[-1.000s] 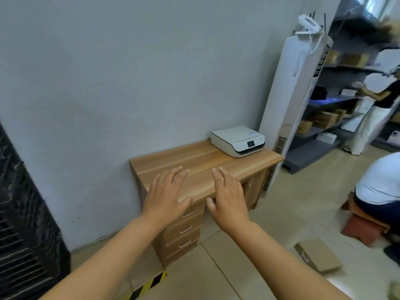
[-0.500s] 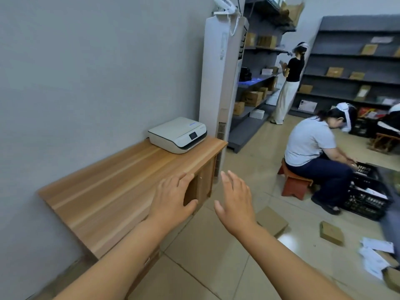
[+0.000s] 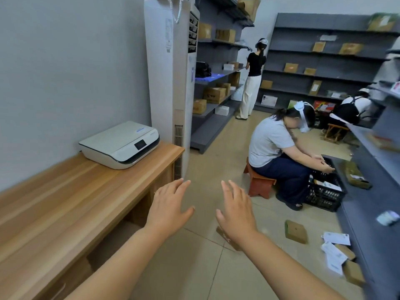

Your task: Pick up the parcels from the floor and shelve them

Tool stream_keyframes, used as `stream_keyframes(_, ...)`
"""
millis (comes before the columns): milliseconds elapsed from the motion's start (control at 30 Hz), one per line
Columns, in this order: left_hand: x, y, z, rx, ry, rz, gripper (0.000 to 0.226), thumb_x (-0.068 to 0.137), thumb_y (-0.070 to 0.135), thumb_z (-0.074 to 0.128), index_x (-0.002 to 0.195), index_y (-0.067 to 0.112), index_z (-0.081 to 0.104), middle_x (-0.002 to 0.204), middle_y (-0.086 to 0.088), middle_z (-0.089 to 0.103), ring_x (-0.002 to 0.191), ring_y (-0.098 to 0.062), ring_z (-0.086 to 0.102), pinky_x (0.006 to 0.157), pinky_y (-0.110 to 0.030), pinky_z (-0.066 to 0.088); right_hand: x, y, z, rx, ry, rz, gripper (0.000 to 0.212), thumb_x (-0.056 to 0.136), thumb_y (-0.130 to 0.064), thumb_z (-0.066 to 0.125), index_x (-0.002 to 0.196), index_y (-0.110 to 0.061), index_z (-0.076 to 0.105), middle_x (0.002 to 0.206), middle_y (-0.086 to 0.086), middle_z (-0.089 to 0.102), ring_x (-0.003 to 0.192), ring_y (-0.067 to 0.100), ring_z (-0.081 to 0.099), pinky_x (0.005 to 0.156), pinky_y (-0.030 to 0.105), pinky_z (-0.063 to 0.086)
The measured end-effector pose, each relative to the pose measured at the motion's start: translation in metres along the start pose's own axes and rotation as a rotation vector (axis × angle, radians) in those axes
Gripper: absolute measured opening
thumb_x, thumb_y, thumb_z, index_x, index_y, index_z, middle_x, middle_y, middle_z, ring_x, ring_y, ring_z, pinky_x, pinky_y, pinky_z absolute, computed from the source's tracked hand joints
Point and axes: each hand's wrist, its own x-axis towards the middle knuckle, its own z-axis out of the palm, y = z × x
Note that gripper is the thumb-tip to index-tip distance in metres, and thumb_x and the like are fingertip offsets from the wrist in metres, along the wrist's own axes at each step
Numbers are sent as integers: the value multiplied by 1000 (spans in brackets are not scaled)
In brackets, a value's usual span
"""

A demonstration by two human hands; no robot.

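My left hand (image 3: 168, 207) and my right hand (image 3: 237, 210) reach forward side by side, fingers spread, holding nothing. Brown cardboard parcels lie on the tiled floor: one flat parcel (image 3: 225, 236) is partly hidden under my right wrist, a small box (image 3: 296, 231) lies further right, and several labelled parcels (image 3: 337, 254) sit by the foot of the grey shelf (image 3: 368, 215) on the right. That shelf holds an olive packet (image 3: 355, 175).
A wooden desk (image 3: 65, 204) with a white printer (image 3: 121, 144) stands on the left, beside a tall white air conditioner (image 3: 171, 79). A person (image 3: 277, 146) sits on a red stool (image 3: 259, 185) by a black crate (image 3: 324, 191). Another person (image 3: 253, 76) stands at the far shelves (image 3: 324, 61).
The view has swung right, away from the desk toward the room. The floor parcels, the seated person and the right shelf have come into view. Both hands stay open and empty.
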Motion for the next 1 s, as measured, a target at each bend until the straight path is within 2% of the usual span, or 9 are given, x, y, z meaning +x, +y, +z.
stream_keyframes(500, 197, -13, 124, -48, -141, 151, 68, 81, 44, 56, 142, 28, 30, 147, 3, 35, 135, -18, 30, 110, -34, 21, 148, 112, 55, -63, -112, 213, 76, 87, -29, 54, 147, -18, 8, 155, 7, 12, 139, 25, 17, 114, 37, 14)
stream_keyframes(767, 322, -35, 182, -94, -249, 276, 67, 81, 41, 56, 141, 24, 32, 142, -1, 40, 130, -21, 35, 106, -34, 25, 237, 152, 88, -113, -119, 376, 76, 86, -28, 55, 147, -18, 12, 154, 6, 16, 139, 25, 19, 113, 37, 16)
stream_keyframes(1000, 388, -45, 247, -78, -410, 310, 68, 80, 39, 54, 142, 22, 29, 140, -1, 41, 127, -22, 37, 103, -34, 28, 266, 202, 124, -101, -204, 512, 75, 87, -28, 54, 148, -17, 10, 154, 6, 16, 140, 24, 16, 114, 36, 15)
